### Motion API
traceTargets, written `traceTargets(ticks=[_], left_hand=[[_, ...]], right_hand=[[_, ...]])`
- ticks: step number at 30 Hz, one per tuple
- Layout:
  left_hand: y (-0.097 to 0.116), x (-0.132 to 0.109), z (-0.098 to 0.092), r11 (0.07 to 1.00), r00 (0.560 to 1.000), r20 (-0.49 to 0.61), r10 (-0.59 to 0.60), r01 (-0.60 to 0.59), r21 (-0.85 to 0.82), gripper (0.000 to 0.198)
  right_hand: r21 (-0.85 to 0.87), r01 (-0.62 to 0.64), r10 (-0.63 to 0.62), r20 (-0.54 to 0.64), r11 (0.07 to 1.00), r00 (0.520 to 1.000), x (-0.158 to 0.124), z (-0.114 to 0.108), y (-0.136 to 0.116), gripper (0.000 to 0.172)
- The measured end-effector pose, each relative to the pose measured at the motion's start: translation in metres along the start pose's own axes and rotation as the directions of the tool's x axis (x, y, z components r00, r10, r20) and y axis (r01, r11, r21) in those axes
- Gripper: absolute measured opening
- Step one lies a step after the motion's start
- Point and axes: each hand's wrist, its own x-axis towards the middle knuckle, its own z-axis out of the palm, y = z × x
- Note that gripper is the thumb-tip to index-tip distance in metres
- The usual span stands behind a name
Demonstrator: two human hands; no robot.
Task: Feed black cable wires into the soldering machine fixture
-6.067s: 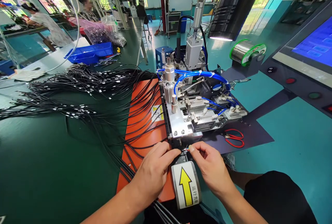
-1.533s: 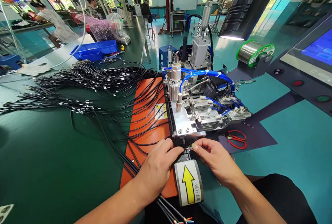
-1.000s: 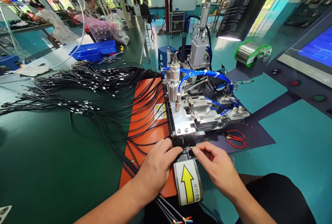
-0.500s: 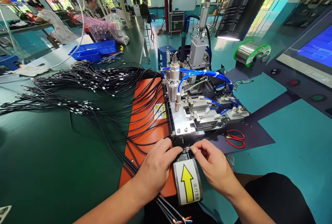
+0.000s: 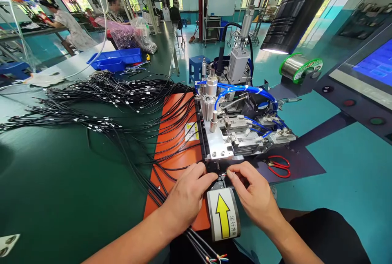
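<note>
At the front of the metal machine (image 5: 220, 141), my left hand (image 5: 190, 190) is closed on the end of a black cable, which its fingers mostly cover. My right hand (image 5: 252, 188) pinches the thin wires (image 5: 223, 175) at that cable's end between thumb and forefinger. Both sets of fingertips nearly meet over the machine's feed track (image 5: 219, 184). Just below them is a white plate with a yellow arrow (image 5: 223, 211). Several more black cables (image 5: 196, 241) pass under my left forearm, their coloured wire ends bare.
Bundles of black cables (image 5: 101, 92) lie on the green table (image 5: 76, 182) and across the orange plate (image 5: 171, 149). Red-handled scissors (image 5: 279, 166) rest right of the machine. A solder spool (image 5: 301, 68), a lamp (image 5: 290, 23) and a control panel (image 5: 361, 88) stand at right. Two people sit at far left.
The view has shifted slightly. My hands stay at the machine's front, and the right fingertips have closed in a little on the wires; the coloured strands show less now.
</note>
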Motion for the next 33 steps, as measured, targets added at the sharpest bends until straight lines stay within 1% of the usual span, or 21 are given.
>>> traceTargets(ticks=[6,12,15,19,21,23,25,28,30,32,33], left_hand=[[-0.001,0.0,0.001,1.0,1.0,0.0,-0.009,0.009,0.001,0.027],[0.0,-0.002,-0.001,1.0,1.0,-0.01,0.002,-0.002,0.029,0.028],[0.002,-0.002,-0.003,0.995,0.998,-0.051,0.026,-0.021,0.095,0.025],[0.006,-0.002,-0.004,0.981,0.995,-0.093,0.042,-0.023,0.195,0.023],[0.007,-0.003,-0.004,0.977,0.994,-0.093,0.059,-0.039,0.209,0.021],[0.009,-0.003,-0.006,0.977,0.993,-0.094,0.067,-0.046,0.21,0.02],[0.012,-0.003,-0.008,0.976,0.995,-0.087,0.045,-0.025,0.214,0.021],[0.017,-0.004,-0.012,0.973,0.999,-0.031,-0.039,0.045,0.226,0.022],[0.021,-0.005,-0.014,0.967,0.995,0.016,-0.096,0.089,0.237,0.023],[0.023,-0.007,-0.014,0.962,0.992,0.054,-0.118,0.101,0.252,0.025],[0.023,-0.007,-0.014,0.959,0.991,0.067,-0.119,0.098,0.265,0.026]], right_hand=[[0.01,-0.133,0.133,0.009,0.991,0.991,0.003,0.005,0.003,0.025],[0.055,-0.284,0.278,0.099,0.957,0.955,0.008,0.002,0.005,0.03],[0.077,-0.324,0.313,0.123,0.943,0.942,0.01,0.003,0.005,0.031],[0.086,-0.336,0.323,0.13,0.938,0.937,0.004,0.007,0.009,0.029],[0.078,-0.33,0.322,0.098,0.941,0.942,-0.001,0.007,0.012,0.03],[0.051,-0.334,0.332,0.042,0.941,0.942,-0.005,0.004,0.015,0.03],[0.023,-0.347,0.346,0.021,0.938,0.938,-0.009,-0.001,0.014,0.029],[0.029,-0.359,0.357,0.057,0.933,0.932,-0.019,-0.009,0.007,0.03],[0.056,-0.345,0.339,0.102,0.937,0.935,-0.028,-0.013,-0.004,0.03],[0.068,-0.283,0.267,0.187,0.957,0.945,-0.04,-0.015,-0.014,0.028],[0.06,-0.224,0.203,0.247,0.973,0.948,-0.047,-0.014,-0.019,0.026]])
